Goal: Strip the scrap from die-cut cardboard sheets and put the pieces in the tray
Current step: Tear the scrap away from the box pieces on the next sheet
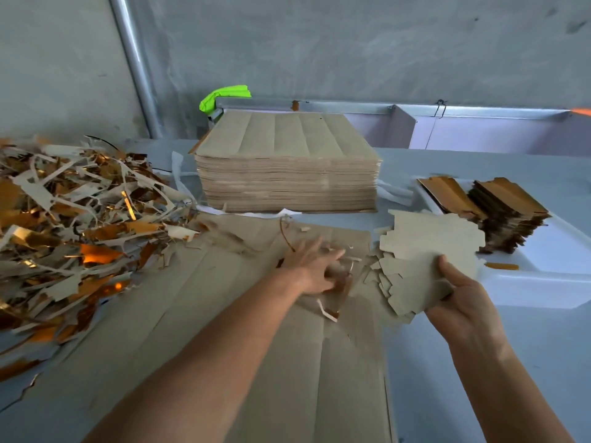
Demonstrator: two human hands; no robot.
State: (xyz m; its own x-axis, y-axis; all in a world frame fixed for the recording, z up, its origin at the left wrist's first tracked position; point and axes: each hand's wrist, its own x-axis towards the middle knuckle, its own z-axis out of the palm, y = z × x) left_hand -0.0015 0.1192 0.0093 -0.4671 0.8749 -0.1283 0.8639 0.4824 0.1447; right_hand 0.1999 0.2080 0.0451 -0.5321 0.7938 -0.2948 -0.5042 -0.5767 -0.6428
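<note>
Both forearms are reaching over the flat cardboard sheet [287,362] at lower centre. At centre, the left hand [311,266] is pressing it, its grip released. Right of centre, the right hand [460,294] is grasping loose pieces [425,251] beside the white tray [559,266]. They are fanning apart, so some may be slipping out. Behind, a sheet stack [287,161] is sitting on the grey counter [495,362]; a scrap heap [70,225] is lying at left, below a concrete wall [351,43].

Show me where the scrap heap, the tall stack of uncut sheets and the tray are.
scrap heap [73,225]: head view, middle of the tangled strips.
stack of uncut sheets [287,183]: head view, its front edge.
tray [556,251]: head view, bare white floor.
</note>
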